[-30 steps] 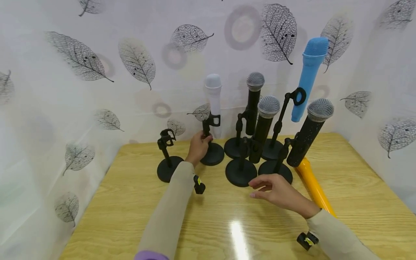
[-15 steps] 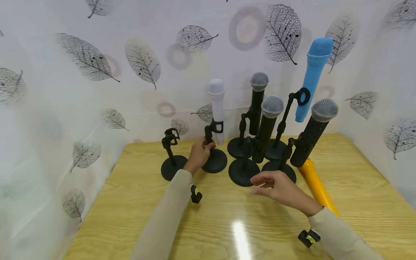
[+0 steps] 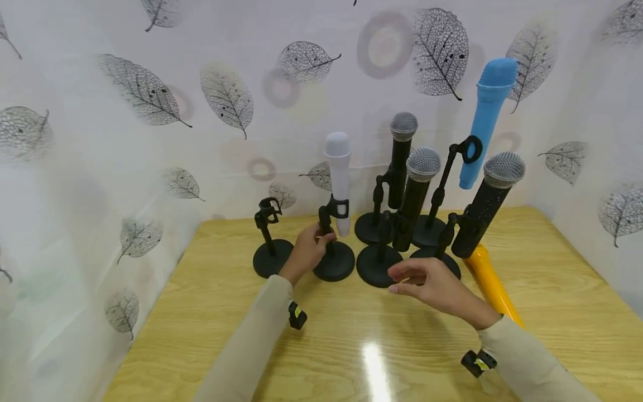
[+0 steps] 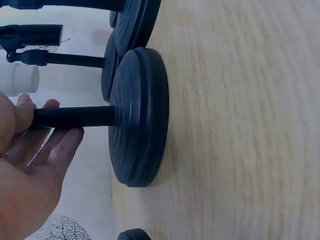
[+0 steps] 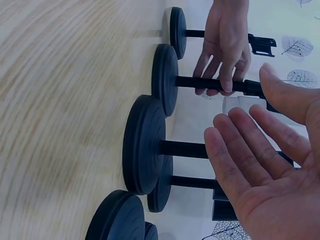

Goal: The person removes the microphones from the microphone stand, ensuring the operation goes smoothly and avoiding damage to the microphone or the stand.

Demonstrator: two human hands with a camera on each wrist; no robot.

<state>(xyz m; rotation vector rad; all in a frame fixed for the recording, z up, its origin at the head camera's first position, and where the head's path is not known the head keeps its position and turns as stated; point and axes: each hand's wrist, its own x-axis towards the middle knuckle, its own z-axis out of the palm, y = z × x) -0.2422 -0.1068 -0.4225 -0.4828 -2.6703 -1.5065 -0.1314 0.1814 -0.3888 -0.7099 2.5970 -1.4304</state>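
My left hand (image 3: 307,251) grips the upright pole of a black microphone stand (image 3: 334,266), thumb on one side and fingers on the other. That stand's clip carries a white microphone (image 3: 338,167), head up. In the left wrist view the stand's round base (image 4: 140,117) appears close to or on the tabletop. My right hand (image 3: 432,285) hovers in front of the stands with fingers loosely bent and nothing in it. Near it is a stand base (image 3: 377,268) whose clip holds a black microphone with a silver mesh head (image 3: 422,167).
An unoccupied stand (image 3: 271,245) is at the left. Another black microphone (image 3: 402,145), a blue microphone (image 3: 489,111) and a front-right black microphone (image 3: 494,190) sit in stands. An orange microphone-like handle (image 3: 494,285) lies on the wooden table (image 3: 321,357).
My left hand has brought the stand with the white microphone toward me, away from the back wall. The right hand stays nearly in place. The view has shifted slightly left.
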